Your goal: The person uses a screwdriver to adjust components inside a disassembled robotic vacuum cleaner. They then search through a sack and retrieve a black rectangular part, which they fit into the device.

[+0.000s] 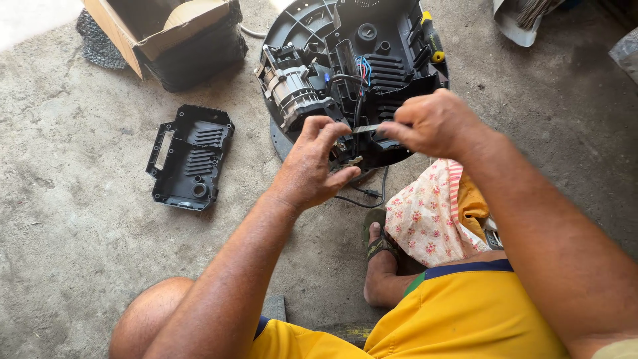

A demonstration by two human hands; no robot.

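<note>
Head view looks down on a person sitting on the concrete floor (pixel 80 219), both forearms stretched forward over an opened black machine housing (pixel 352 73). Inside the housing lies a grey motor (pixel 292 93) on the left side, with blue and red wires (pixel 363 66) near the middle. The left hand (pixel 312 166) comes in from the lower left, wrist bent slightly upward, fingers curled with the thumb and fingertips closing around a small part at the housing's near edge; whether it actually grips that part I cannot tell. The right hand (pixel 432 123) reaches in from the right, knuckles up, thumb and forefinger pinched on a thin flat metal strip (pixel 367 128) that points left toward the left hand's fingertips. A yellow-handled screwdriver (pixel 432 41) rests in the housing's far right rim. A separate black plastic cover (pixel 189 158) lies on the floor well to the left, and a cardboard box (pixel 173 33) stands beyond it. A flowered cloth (pixel 425 216) lies beside the person's foot.
</note>
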